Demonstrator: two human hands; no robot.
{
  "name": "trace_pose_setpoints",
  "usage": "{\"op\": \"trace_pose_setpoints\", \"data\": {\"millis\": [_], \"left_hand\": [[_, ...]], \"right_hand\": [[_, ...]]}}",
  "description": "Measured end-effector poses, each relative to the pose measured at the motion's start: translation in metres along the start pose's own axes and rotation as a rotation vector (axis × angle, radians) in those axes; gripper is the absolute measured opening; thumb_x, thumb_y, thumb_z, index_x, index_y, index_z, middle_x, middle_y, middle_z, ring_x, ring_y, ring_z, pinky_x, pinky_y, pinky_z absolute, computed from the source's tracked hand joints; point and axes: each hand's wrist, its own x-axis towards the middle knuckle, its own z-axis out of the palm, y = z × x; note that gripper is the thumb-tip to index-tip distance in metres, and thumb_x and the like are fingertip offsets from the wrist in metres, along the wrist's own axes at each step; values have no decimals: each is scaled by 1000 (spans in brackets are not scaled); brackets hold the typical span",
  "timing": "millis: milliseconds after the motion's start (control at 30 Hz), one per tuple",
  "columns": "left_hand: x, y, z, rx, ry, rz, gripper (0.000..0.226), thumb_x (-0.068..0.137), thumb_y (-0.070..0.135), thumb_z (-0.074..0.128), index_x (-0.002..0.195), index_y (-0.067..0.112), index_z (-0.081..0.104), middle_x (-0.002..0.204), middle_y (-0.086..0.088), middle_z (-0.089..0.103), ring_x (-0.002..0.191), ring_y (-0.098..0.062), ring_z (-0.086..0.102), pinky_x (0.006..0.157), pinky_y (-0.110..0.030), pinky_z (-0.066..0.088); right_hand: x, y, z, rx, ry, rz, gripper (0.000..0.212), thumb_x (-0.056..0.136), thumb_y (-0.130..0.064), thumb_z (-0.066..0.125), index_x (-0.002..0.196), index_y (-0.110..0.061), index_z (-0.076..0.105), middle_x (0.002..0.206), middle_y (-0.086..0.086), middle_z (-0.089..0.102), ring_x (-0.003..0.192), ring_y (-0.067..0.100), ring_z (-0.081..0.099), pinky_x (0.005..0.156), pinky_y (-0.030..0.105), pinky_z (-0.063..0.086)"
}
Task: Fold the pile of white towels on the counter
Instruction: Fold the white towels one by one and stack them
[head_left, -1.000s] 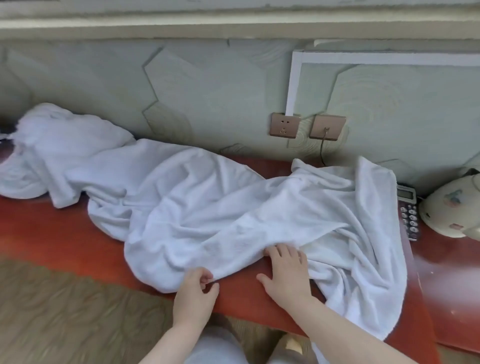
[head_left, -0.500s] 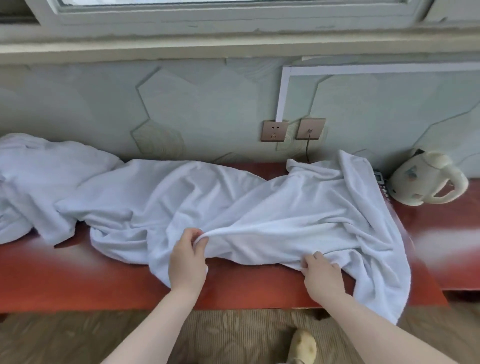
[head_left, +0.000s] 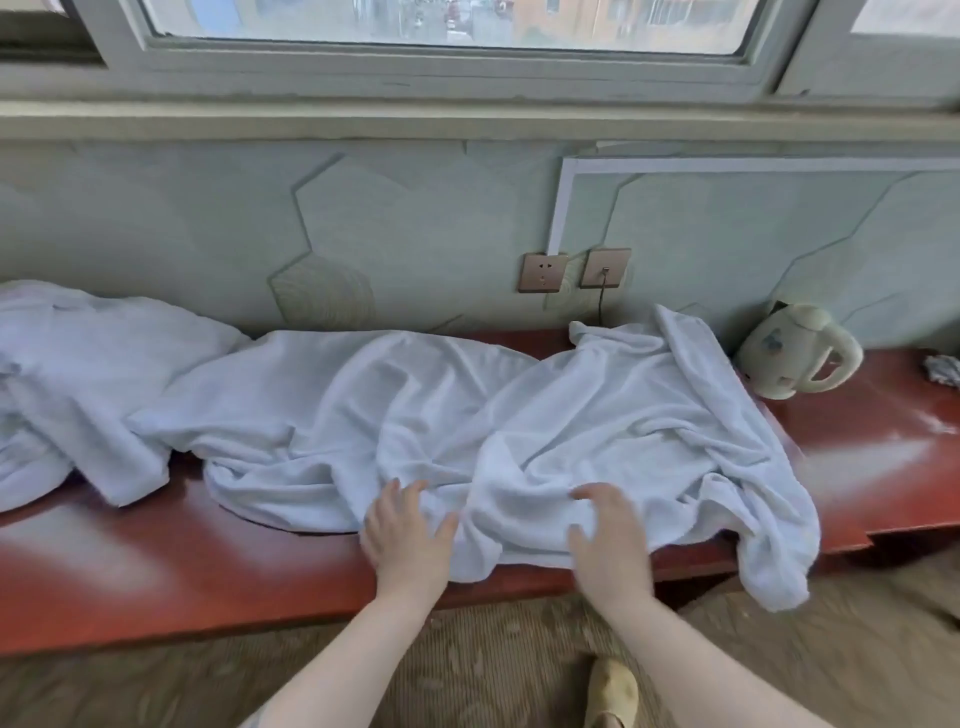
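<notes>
- Head view: left hand (head_left: 408, 530) and right hand (head_left: 608, 535) rest with fingers spread wide, holding nothing, on the crumpled white terry towel (head_left: 467, 415).
- Likely flattening it against the red wooden surface (head_left: 156, 561) for folding.

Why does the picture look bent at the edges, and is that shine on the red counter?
Head view: the wide lens bows the window sill and the counter. Pale daylight glare sits on the counter's right end, near the kettle. Both hands, left and right, look slightly smeared, while the white towel shows soft folds without hard shadows.
</notes>
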Motion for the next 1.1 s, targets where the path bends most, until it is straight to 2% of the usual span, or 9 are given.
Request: {"op": "trace_pose_setpoints", "data": {"millis": [167,233,333,400,567,700,767,900,1100], "left_hand": [[6,-58,-40,-615,-77,-453,60,91,21,67,143,8,39,144,-12,39,127,-29,44,107,-41,39],[5,-64,-53,-1057,-286,-605,37,96,18,61,130,9,53,132,-8,55,116,-22,55,93,-36,48],[3,-70,-62,-1289,-395,-683,11,98,17,57,107,14,62,112,-1,63,121,-22,52,94,-36,45],[1,-70,-61,-1314,-365,-730,25,98,16,58,122,10,57,113,-3,62,124,-23,51,99,-37,44],[9,-69,-61,-1305,-107,-838,59,90,12,67,142,7,38,125,-7,57,92,-17,60,91,-36,48],[27,-74,-76,-1508,-276,-859,21,93,22,64,110,11,62,84,2,66,68,-9,52,60,-21,36],[36,-79,-88,-1598,-305,-790,17,93,23,61,105,12,62,74,3,63,65,-9,49,63,-21,37],[42,-98,-112,-1691,-247,-539,48,88,20,65,133,7,55,126,-14,64,120,-30,59,110,-42,39],[53,-137,-151,-2005,-212,-473,59,82,32,67,130,-1,60,135,-23,56,124,-37,56,98,-46,49]], "right_hand": [[-25,-68,83,-254,-582,-339,77,86,-36,63,150,-43,22,161,-6,18,146,19,20,117,40,22],[-21,-71,90,-529,-574,-378,79,86,-35,63,150,-43,18,150,-5,34,137,22,30,106,38,29],[-14,-69,81,-522,-519,-232,52,84,-8,46,127,-36,52,104,-6,54,105,20,50,84,32,33],[-3,-67,70,-499,-647,-88,42,81,-4,41,105,-26,67,95,-1,60,89,21,53,77,31,33],[21,-62,53,-635,-883,178,21,84,1,48,73,-14,56,71,0,44,63,15,43,68,30,43],[20,-81,68,-481,-722,193,23,86,-17,51,101,-15,68,94,-1,63,90,20,59,87,34,49],[15,-99,84,-270,-581,138,25,85,-16,46,99,-22,66,101,-5,65,95,18,61,83,31,49],[24,-142,117,15,-523,-30,37,88,-11,45,119,-26,59,121,-7,57,107,15,55,85,31,47],[61,-188,180,-129,-735,-174,45,102,-34,36,147,-32,35,155,-4,27,145,17,19,113,42,28]]}}
